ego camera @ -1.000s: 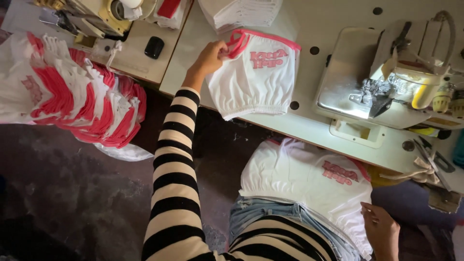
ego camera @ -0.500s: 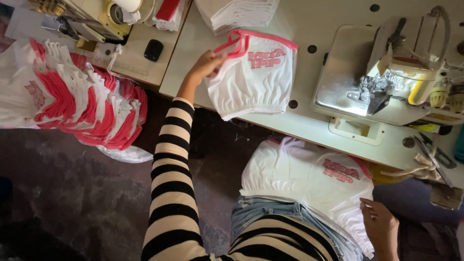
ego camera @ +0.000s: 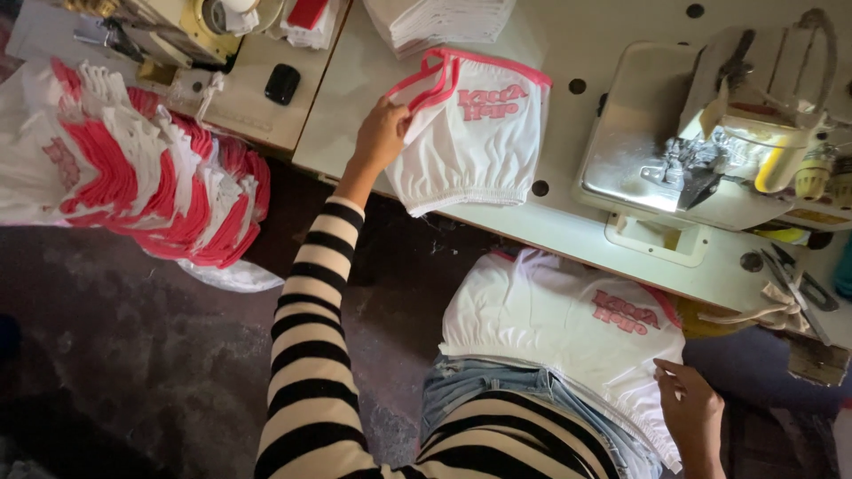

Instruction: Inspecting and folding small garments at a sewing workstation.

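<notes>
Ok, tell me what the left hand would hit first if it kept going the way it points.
The left hand, pinching the pink trim of a white top, points up the table. It would likely meet the stack of folded white cloth first, though depth is unclear.
</notes>
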